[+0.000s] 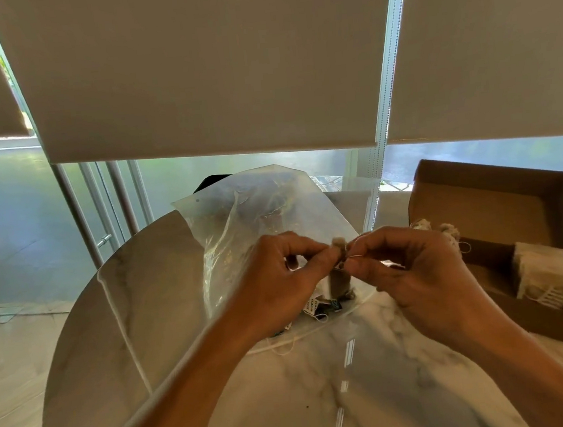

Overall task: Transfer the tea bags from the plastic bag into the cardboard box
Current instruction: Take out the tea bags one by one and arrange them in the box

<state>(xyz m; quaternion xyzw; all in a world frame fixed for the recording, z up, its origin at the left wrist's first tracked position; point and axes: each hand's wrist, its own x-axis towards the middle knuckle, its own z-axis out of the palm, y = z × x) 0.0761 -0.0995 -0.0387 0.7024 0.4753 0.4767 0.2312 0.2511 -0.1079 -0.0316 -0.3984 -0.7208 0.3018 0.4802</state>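
**Inspector:** Start with the setting.

**Operator:** From my remote seat I see a round marble table [291, 401] set against tall windows with roller blinds [204, 66] drawn most of the way down. The clear plastic bag [256, 215] lies at the table's middle, its mouth toward the wearer; the cardboard box [500, 213] sits at the right with its lid flap standing up.

**Inspector:** The hands?

**Operator:** Both raised in front of the bag. The left hand [280, 282] pinches a tea bag [339, 269] by its top between thumb and fingertips. The right hand [412, 269] pinches the thin string [355, 258] just beside it. I judge the string is being freed or gathered so that it does not snag (my reading only).

**Inspector:** Contents?

**Operator:** Paper tags [314, 304] and loose threads spill at the bag's mouth; how many bags remain inside I cannot tell. In the box, a packed stack of tea bags [547, 273] stands against the front right; the held one is not yet in.
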